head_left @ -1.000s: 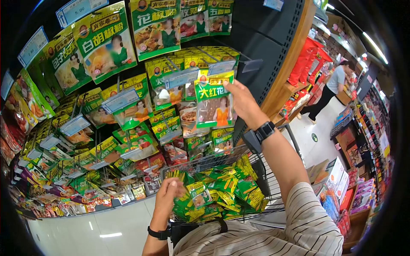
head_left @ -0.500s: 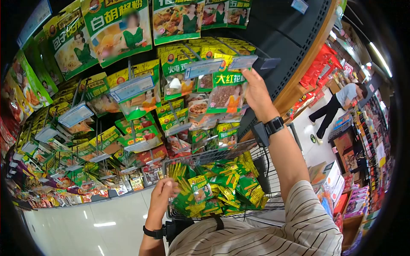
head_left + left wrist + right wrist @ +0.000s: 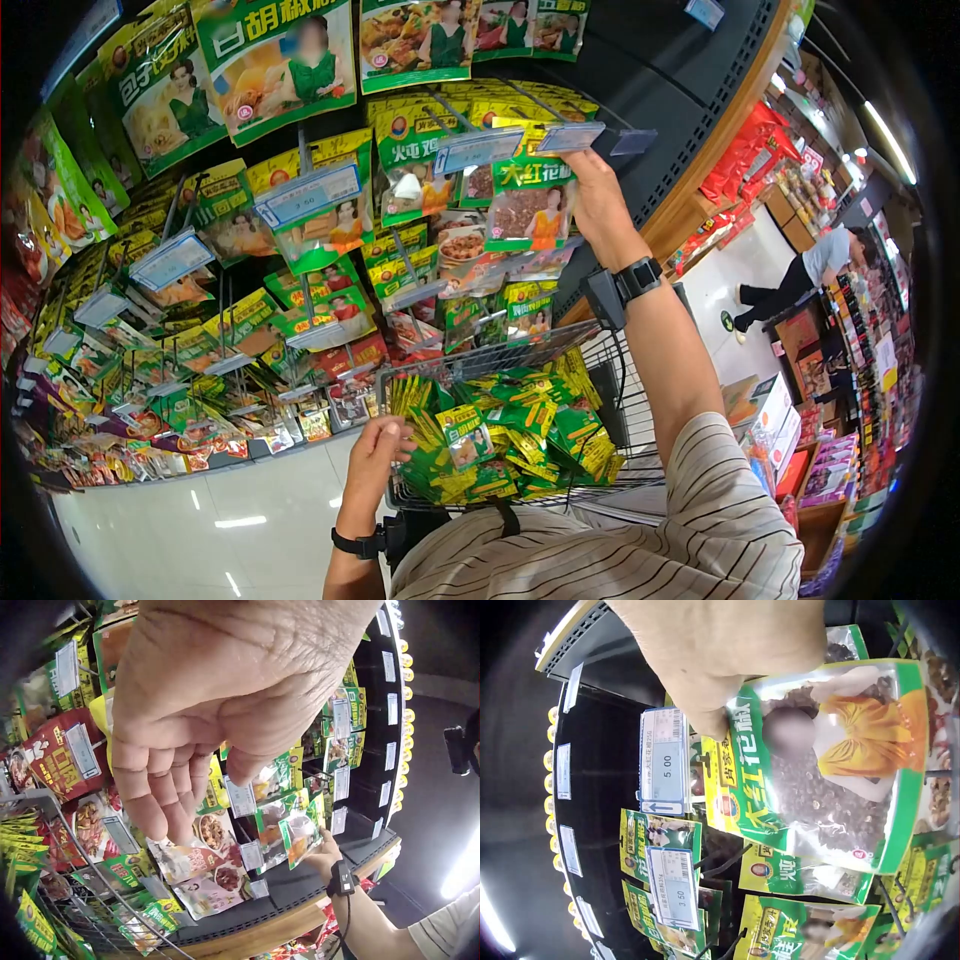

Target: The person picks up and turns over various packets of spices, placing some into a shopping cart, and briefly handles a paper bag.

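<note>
My right hand [image 3: 603, 205] pinches a green-and-yellow packet of Sichuan peppercorns [image 3: 525, 215] by its upper side edge. In the head view the packet's top overlaps a blue-and-white price tag [image 3: 571, 137] at the front of a shelf hook. Dark peppercorns show through its clear front in the right wrist view, with the thumb [image 3: 705, 712] near the printed top. More spice packets [image 3: 412, 165] hang close to its left. Low beside the shopping cart [image 3: 590, 345], my left hand [image 3: 372, 465] has loosely curled fingers and holds nothing.
The cart basket contains a heap of green and yellow packets [image 3: 540, 415]. Hooks with hanging packets [image 3: 325, 225] fill the rack to the left. A wooden shelf edge [image 3: 700, 180] runs along the right, and a person [image 3: 815, 265] stands in the aisle beyond.
My right hand has brought the peppercorn packet up to the hook, so its top now meets the price tag. My left hand stays by the cart. The person in the aisle has moved right.
</note>
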The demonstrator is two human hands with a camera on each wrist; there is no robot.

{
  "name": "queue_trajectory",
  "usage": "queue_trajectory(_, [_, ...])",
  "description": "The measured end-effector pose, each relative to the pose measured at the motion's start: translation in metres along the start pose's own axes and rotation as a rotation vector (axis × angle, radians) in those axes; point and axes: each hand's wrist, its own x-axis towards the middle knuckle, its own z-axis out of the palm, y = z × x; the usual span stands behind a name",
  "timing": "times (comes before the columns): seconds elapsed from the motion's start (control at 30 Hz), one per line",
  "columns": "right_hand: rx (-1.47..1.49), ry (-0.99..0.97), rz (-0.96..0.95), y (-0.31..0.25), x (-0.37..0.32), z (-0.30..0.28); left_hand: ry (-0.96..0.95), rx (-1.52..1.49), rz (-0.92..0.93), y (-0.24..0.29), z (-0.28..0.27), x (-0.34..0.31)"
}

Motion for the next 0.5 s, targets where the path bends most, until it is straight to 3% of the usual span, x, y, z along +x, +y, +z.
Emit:
queue_trajectory(0.3, [-0.196,0.149,0.057,0.022,0.031,-0.018,-0.020,-0.033,-0.014,-0.011,0.002,-0.001])
queue_trajectory(0.33, [-0.459,0.041,-0.115,0.048,0.059,-0.048,-0.006,-0.038,-0.005,-0.012,0.002,0.000])
queue_trajectory(0.43, [-1.711,-0.216,-0.786,0.031,0.053,-0.055,0.030,-0.019,-0.045,-0.013,0.006,-0.004])
queue_trajectory(0.47, [-1.910,-0.248,-0.921,0.031,0.059,-0.053,0.025,0.040,-0.015,-0.017,0.004,-0.002])
queue_trajectory(0.5, [-2.128,-0.287,-0.896,0.022,0.044,-0.048,0.049,0.036,-0.030,-0.018,0.006,-0.004])
